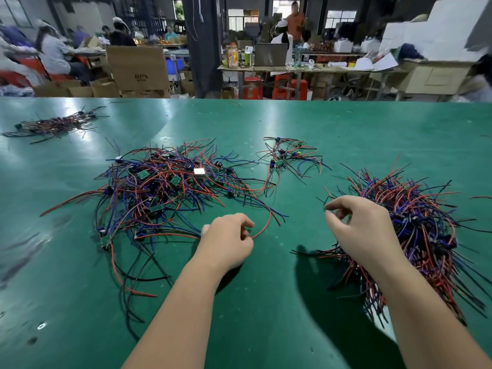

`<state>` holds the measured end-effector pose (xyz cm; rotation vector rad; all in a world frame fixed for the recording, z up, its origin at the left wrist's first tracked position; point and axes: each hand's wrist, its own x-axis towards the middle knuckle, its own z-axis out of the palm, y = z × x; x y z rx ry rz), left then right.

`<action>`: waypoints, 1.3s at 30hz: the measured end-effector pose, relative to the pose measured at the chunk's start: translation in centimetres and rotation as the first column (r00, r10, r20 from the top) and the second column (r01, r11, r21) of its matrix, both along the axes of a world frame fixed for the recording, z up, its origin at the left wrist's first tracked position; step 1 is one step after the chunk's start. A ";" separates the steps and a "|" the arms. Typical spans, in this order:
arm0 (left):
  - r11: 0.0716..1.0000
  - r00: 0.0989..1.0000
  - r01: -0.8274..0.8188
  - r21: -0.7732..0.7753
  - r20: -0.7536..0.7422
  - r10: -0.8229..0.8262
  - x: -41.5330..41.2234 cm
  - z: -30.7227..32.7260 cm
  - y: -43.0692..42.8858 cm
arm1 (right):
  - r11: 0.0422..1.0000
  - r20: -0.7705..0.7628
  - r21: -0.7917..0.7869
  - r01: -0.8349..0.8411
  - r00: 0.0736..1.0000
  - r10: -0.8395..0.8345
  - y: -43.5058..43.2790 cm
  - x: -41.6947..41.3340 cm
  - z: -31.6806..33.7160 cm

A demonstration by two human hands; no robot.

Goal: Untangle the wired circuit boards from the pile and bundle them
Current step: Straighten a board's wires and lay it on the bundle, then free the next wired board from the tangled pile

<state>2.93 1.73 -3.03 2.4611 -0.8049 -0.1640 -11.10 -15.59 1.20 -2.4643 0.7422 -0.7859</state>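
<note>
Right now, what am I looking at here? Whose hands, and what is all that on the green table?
No machine: a person's two bare hands, filmed by a camera worn on the head. On the green table lie a big tangle of wires and small circuit boards, a smaller cluster behind it, another pile far left, and a gathered bundle at right. The left hand pinches a red wire. The right hand is curled by the bundle; whether it holds anything is unclear.

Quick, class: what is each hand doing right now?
Left hand: pinches a red wire.
Right hand: fingers curled; a grip cannot be told.
</note>
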 end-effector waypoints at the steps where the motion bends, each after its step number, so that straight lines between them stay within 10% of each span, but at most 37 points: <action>1: 1.000 1.000 0.021 0.000 0.024 -0.021 0.0 -0.1 0.0 | 0.999 0.005 0.030 -0.022 1.000 0.022 0.2 0.1 -0.1; 10: 0.988 0.975 -0.076 0.131 0.218 0.046 -0.2 -0.4 -0.7 | 0.949 -0.324 0.080 -0.305 0.893 0.314 2.6 5.7 -1.4; 18: 0.930 0.941 -0.259 0.261 0.286 0.182 -0.1 -0.3 -0.7 | 0.964 -0.280 0.045 -0.263 0.923 0.265 3.2 12.5 -1.2; 25: 0.928 0.923 -0.373 0.026 0.116 0.367 0.8 0.2 0.2 | 0.978 -0.420 0.046 -0.203 0.885 0.203 3.2 14.8 -2.6; 30: 0.810 0.917 -0.387 -0.441 -0.088 0.390 1.2 0.7 0.4 | 0.971 -0.266 0.213 -0.110 0.950 0.166 3.0 14.0 -2.5; 34: 0.578 0.884 -0.449 -0.682 -0.435 0.173 0.9 1.1 -0.3 | 0.591 0.160 0.765 -0.256 0.964 0.211 4.3 11.9 -1.9; 39: 0.405 0.755 -0.580 -0.707 -0.653 -0.060 0.7 1.7 -0.6 | 0.343 0.344 0.860 -0.378 0.926 0.158 5.5 9.6 -0.7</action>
